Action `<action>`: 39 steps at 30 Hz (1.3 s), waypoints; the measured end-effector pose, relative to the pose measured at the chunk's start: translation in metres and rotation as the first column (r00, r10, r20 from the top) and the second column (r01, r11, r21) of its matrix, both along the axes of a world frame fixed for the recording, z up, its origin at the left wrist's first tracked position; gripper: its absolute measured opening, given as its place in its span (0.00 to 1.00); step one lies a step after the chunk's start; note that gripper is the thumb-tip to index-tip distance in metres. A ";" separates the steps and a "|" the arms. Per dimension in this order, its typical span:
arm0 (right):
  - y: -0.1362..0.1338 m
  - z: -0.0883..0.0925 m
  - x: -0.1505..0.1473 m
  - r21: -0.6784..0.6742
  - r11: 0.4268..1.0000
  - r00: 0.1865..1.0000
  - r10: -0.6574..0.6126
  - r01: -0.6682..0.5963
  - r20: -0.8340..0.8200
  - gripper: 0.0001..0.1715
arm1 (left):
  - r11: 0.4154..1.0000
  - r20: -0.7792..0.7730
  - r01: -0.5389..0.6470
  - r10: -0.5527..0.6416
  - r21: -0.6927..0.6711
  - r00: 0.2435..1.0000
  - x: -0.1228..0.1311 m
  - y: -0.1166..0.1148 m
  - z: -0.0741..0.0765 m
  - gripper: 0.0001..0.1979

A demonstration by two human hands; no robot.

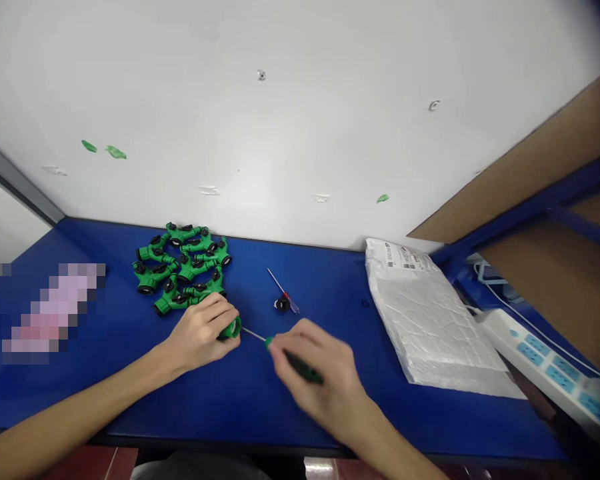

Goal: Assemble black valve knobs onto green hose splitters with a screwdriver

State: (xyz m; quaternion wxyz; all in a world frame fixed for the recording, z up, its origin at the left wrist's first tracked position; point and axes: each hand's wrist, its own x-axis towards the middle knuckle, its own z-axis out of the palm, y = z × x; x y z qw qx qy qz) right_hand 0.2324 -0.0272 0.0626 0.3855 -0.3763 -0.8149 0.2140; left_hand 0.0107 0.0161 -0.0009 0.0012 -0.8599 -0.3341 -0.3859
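My left hand (205, 333) is closed around a green hose splitter (233, 328), its round open end turned to the right; most of it is hidden by my fingers. In my right hand (325, 380) is a screwdriver (300, 367) with a green and dark handle. Its thin metal shaft points left, and the tip is at the splitter's opening; I cannot tell whether it touches. Behind my left hand, several green Y-shaped hose splitters (193, 267) with black knobs lie grouped. A small black fitting (281, 304) rests beside a second screwdriver (291, 303) with a red and purple handle.
A small black ring (365, 303) lies on the blue table (250, 413). To the right are a white bubble mailer (440, 320) and a power strip (545, 360) with a cable. A blurred pink object (55, 313) is at the left. A white wall (300, 133) stands behind.
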 end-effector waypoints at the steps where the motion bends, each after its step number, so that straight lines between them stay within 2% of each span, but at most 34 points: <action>1: -0.003 0.000 -0.001 0.053 0.997 0.996 0.057 -0.061 0.066 0.09 | 1.000 -0.001 0.001 -0.001 -0.017 1.000 0.000 0.001 0.000 0.08; 3: -0.004 0.001 -0.002 0.086 0.985 0.979 0.137 -0.151 0.150 0.11 | 0.998 -0.008 0.025 -0.026 -0.056 1.000 -0.002 0.001 0.002 0.07; 4: -0.003 0.001 -0.002 0.073 0.987 0.981 0.133 -0.144 0.139 0.11 | 0.998 -0.018 0.038 -0.039 -0.058 0.999 -0.002 0.001 0.003 0.06; 7: 0.007 -0.003 0.001 -0.098 0.995 0.996 0.002 -0.011 -0.087 0.10 | 0.998 0.011 0.045 -0.044 -0.055 0.999 -0.003 -0.001 0.007 0.06; 9: 0.013 -0.008 0.003 -0.260 0.965 0.968 -0.093 0.030 -0.233 0.13 | 0.996 0.067 0.038 -0.033 -0.077 0.997 -0.002 -0.001 0.008 0.06; 10: 0.015 -0.010 0.004 -0.297 0.954 0.957 -0.114 0.031 -0.266 0.13 | 0.995 0.084 0.037 -0.029 -0.091 0.996 -0.001 -0.001 0.009 0.06; 11: 0.015 -0.013 0.004 -0.289 0.957 0.955 -0.110 0.028 -0.274 0.12 | 0.994 0.092 0.037 -0.027 -0.106 0.995 -0.001 -0.001 0.009 0.06; 14: 0.013 -0.020 0.003 -0.103 0.995 0.967 -0.030 0.004 -0.252 0.06 | 0.985 0.115 0.043 -0.023 -0.169 0.993 0.000 0.001 0.009 0.05; 15: 0.013 -0.021 0.003 -0.079 0.997 0.966 -0.011 -0.009 -0.258 0.06 | 0.980 0.127 0.049 -0.024 -0.195 0.992 0.000 0.001 0.009 0.05; 17: 0.015 -0.023 0.003 -0.153 0.988 0.953 -0.015 -0.033 -0.302 0.06 | 0.969 0.140 0.072 -0.040 -0.237 0.989 -0.001 0.002 0.010 0.05; 19: 0.019 -0.021 0.006 -0.282 0.958 0.939 -0.047 -0.054 -0.339 0.09 | 0.956 0.138 0.104 -0.067 -0.274 0.988 -0.002 0.002 0.012 0.05; 21: 0.025 -0.017 0.011 -0.347 0.934 0.933 -0.045 -0.088 -0.356 0.09 | 0.937 0.154 0.145 -0.099 -0.319 0.983 -0.003 0.003 0.013 0.06; 25: 0.031 -0.006 0.018 -0.366 0.919 0.929 0.001 -0.146 -0.369 0.07 | 0.901 0.234 0.206 -0.121 -0.383 0.965 -0.005 0.005 0.016 0.06; 28: 0.029 -0.006 0.018 -0.347 0.928 0.937 0.004 -0.134 -0.351 0.06 | 0.910 0.231 0.197 -0.116 -0.364 0.966 -0.005 0.005 0.015 0.06; 32: 0.024 -0.019 0.018 -0.387 0.911 0.891 -0.050 -0.144 -0.450 0.07 | 0.897 0.325 0.227 -0.101 -0.378 0.940 -0.003 0.003 0.015 0.05; 37: 0.021 -0.045 0.014 -0.498 0.840 0.790 -0.152 -0.213 -0.594 0.08 | 0.857 0.436 0.302 -0.103 -0.416 0.894 0.000 0.001 0.016 0.05; 39: 0.020 -0.052 0.009 -0.537 0.804 0.723 -0.210 -0.254 -0.658 0.08 | 0.856 0.452 0.302 -0.092 -0.420 0.887 0.001 0.000 0.015 0.05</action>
